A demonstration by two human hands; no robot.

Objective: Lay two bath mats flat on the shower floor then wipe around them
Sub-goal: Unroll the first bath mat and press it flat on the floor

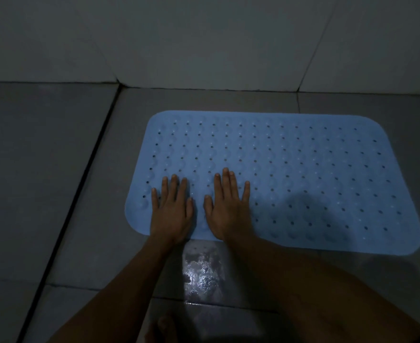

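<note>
A light blue rubber bath mat [302, 174] with rows of small holes lies flat on the grey tiled shower floor [43, 181]. My left hand [171, 209] presses palm-down on the mat's near left part, fingers straight and spread. My right hand [228, 206] lies flat beside it, also palm-down with straight fingers. Only this one mat is in view.
A wet shiny patch [201, 273] glistens on the floor tile just in front of the mat. The tiled wall [204, 40] rises close behind the mat. A dark grout channel [80, 194] runs diagonally at the left. My knee and toes [164, 328] show at the bottom.
</note>
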